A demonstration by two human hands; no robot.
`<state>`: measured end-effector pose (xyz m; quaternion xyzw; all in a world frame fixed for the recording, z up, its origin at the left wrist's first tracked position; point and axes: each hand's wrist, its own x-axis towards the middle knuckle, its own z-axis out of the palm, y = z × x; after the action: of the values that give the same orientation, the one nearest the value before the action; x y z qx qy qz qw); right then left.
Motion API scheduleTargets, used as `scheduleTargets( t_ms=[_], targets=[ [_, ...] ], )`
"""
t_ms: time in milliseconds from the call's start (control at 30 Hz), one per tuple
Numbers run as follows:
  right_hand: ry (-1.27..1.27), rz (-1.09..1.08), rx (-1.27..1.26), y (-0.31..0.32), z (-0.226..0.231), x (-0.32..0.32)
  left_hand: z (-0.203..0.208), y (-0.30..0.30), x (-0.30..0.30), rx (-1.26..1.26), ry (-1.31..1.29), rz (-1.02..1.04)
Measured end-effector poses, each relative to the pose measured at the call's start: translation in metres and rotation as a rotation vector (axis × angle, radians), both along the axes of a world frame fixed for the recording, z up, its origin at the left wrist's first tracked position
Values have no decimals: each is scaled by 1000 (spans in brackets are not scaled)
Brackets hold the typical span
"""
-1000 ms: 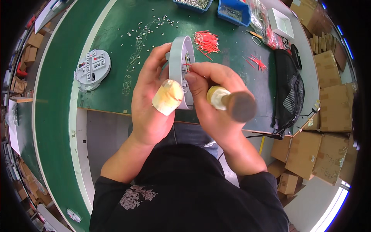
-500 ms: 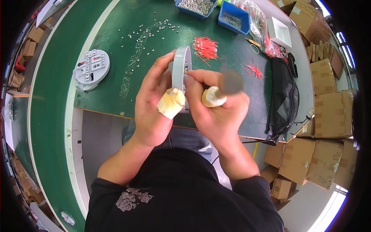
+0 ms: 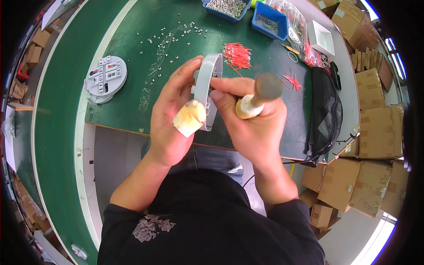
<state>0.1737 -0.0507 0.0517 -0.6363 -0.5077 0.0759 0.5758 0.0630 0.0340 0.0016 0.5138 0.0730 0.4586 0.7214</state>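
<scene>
My left hand [image 3: 165,117] is closed around a round, shallow grey-white plastic housing [image 3: 204,81], held on edge above the table's front edge. Yellowish-white tape covers its thumb tip. In my right hand [image 3: 260,128] is a tool with a brown handle and a round dark butt [image 3: 268,87] pointing up toward me; its working end is hidden. The right thumb and forefinger reach to the housing's open side, where small metal parts show faintly. What those fingertips pinch, if anything, cannot be made out. A yellowish-white wrapping also covers one right-hand finger.
On the green table [image 3: 126,112] lie a pile of red wires [image 3: 237,56], a smaller bunch [image 3: 291,81] and scattered metal bits. A round white unit [image 3: 106,77] sits at left. Blue bins [image 3: 269,22], a white box [image 3: 321,36] and a black mesh bag [image 3: 324,112] line the far and right sides.
The housing has turned slightly so more of its outer wall shows. My right hand and the tool's butt have shifted a little to the right, and the butt is less blurred.
</scene>
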Motion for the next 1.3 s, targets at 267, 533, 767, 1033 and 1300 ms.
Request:
scheduleTargets(
  t_ms=[267,533,767,1033,1300],
  targets=[
    [293,89,-302,1,18,13,-9,11,-19,-238,10,-168],
    [286,131,-369,5,19,9,-29,24,-21,-343,-248,-316],
    [223,240,-469,18,10,21,-9,11,-20,-326,-18,-24],
    [294,269,-541,29,15,15,-23,27,-29,-502,-162,-147],
    [53,90,-537,12,9,58,6,31,-46,-714,-148,-55]
  ],
)
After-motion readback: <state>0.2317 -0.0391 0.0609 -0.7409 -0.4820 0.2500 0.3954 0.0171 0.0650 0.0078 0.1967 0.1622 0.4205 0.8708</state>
